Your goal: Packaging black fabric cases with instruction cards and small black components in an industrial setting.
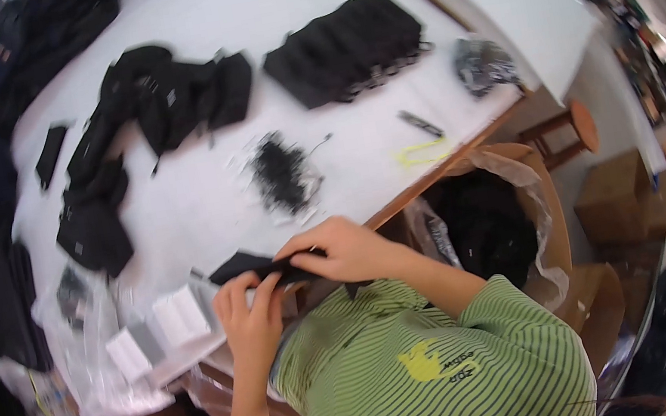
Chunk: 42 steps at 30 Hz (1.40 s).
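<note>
Both hands are on a folded piece of black fabric (239, 266) at the near edge of the white table (170, 3). My left hand (250, 312) pinches its lower left side with bent fingers. From the right, my right hand (338, 251) grips the same cloth, thumb pressed along its top. Part of the piece hides behind my fingers. Just beyond lies a loose pile of small black bits (279, 171). Farther back, a row of overlapping black fabric pieces (347, 49) rests beside more heaped black pieces (168, 99).
White boxes (181, 315) and a clear plastic bag (83, 361) sit at near left. A dark hand tool (421, 123), yellow string (420, 154) and a bagged bundle (484, 64) lie right. A plastic-lined carton (554, 199) holds black goods below the table edge; a wooden stool (584, 128) stands beyond.
</note>
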Tool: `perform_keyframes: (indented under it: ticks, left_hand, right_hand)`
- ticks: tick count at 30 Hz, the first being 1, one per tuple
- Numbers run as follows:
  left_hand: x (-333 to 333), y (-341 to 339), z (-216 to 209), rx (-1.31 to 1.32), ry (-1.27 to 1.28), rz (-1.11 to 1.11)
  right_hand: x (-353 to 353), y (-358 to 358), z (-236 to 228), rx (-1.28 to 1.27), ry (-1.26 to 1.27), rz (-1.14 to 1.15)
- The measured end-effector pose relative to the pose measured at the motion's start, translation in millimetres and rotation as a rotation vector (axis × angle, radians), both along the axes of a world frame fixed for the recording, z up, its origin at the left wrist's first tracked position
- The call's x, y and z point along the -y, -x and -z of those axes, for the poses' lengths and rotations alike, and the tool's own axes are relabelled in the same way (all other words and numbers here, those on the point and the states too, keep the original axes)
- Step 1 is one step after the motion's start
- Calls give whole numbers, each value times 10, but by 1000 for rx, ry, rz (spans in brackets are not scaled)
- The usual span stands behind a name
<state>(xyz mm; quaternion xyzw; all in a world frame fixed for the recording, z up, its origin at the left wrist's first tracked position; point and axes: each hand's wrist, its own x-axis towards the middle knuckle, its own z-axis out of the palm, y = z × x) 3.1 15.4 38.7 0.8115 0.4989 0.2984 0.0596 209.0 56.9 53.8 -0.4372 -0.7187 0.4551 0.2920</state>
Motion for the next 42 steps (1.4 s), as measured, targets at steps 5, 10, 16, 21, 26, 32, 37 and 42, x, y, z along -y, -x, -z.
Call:
perform_keyframes:
  ticks: [5,10,16,21,26,32,37,42]
  left_hand:
    - [18,-30,-11,16,-9,118]
    - [-12,-40,29,20,142,129]
    - [-59,-2,63,-88,103,225]
    - [-75,-10,37,-73,51,263]
    - [-46,-5,27,-45,63,249]
    - [11,48,143,-29,141,208]
    - [26,102,153,-31,122,194]
    - [6,107,166,10,84,187]
  right_hand:
    - [0,-31,41,-4,-48,21]
    - [40,-46,25,11,-32,15]
    - [47,-25,103,-89,-64,30]
    - [56,-40,53,-101,-58,32]
    - [52,-2,99,-111,-58,19]
    - [56,23,103,-85,-48,9]
    - [40,24,61,-133,9,-38]
    - [20,41,40,-143,13,-58]
